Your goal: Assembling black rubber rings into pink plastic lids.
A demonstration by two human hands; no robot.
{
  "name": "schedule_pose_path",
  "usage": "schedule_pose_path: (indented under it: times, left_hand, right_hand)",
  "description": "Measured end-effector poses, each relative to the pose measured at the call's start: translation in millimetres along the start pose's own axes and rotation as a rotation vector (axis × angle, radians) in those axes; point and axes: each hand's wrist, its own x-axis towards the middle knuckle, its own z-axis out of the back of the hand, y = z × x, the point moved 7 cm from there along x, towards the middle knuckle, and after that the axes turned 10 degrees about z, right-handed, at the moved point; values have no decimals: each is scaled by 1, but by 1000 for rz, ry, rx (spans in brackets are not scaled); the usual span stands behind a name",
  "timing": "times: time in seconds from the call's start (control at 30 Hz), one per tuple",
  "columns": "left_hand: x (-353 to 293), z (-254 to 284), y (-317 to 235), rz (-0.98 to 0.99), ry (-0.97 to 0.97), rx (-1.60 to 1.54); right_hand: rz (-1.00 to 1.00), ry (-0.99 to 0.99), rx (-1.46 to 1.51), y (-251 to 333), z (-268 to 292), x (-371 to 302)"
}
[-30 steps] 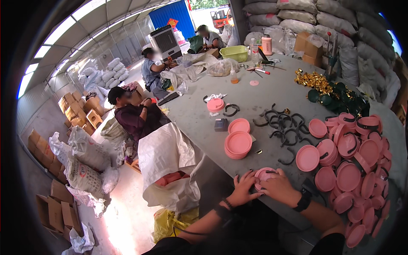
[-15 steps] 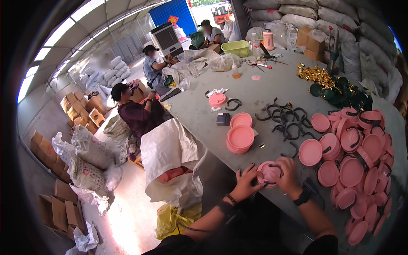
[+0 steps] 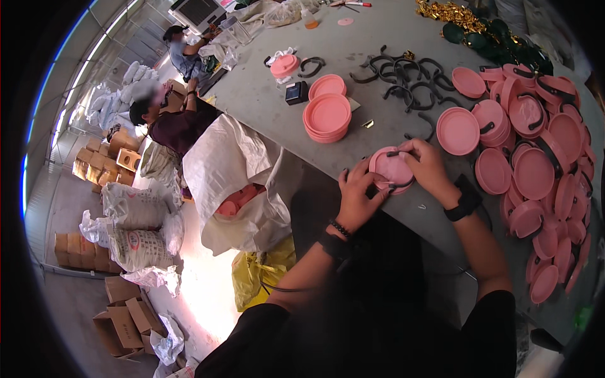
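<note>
Both hands hold a round pink lid (image 3: 391, 169) at the near table edge. My left hand (image 3: 359, 196) grips its left and lower rim, thumb close to a dark curved piece. On its right side my right hand (image 3: 430, 169) has its fingers closed at the upper rim, near the dark end of a handle-like strip. Beyond, a stack of pink lids (image 3: 327, 118) stands to the left. Loose black curved handles (image 3: 409, 94) lie scattered farther back. At the right is a big heap of pink lids (image 3: 534, 167), many with dark handles attached.
Gold metal pieces (image 3: 450, 19) and dark green discs (image 3: 482, 39) lie at the far right. A small black box (image 3: 296, 92) sits beside the lids. White sack (image 3: 220, 170) with pink parts and yellow bag (image 3: 258, 274) stand left of the table; co-workers (image 3: 173, 123) sit beyond.
My view has tilted downward, so the table contents sit higher in the picture. The right fingers have shifted on the held lid, and dark strip ends now show at its upper and lower rim.
</note>
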Motion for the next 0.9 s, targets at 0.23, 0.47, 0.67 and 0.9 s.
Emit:
schedule_pose_path:
  times: [0.23, 0.47, 0.67, 0.9]
  left_hand:
    - [-5, 1, -2, -52, -40, 13]
    - [-5, 1, -3, -52, -51, 27]
    - [-4, 1, -3, -76, -83, 39]
    - [-3, 2, -3, -74, -66, 40]
  right_hand:
    - [-24, -93, 91, 5, -1, -12]
    - [-78, -186, 101, -1, 2, -16]
    - [-99, -210, 104, -7, 1, -12]
    - [-131, 26, 71, -11, 2, -2]
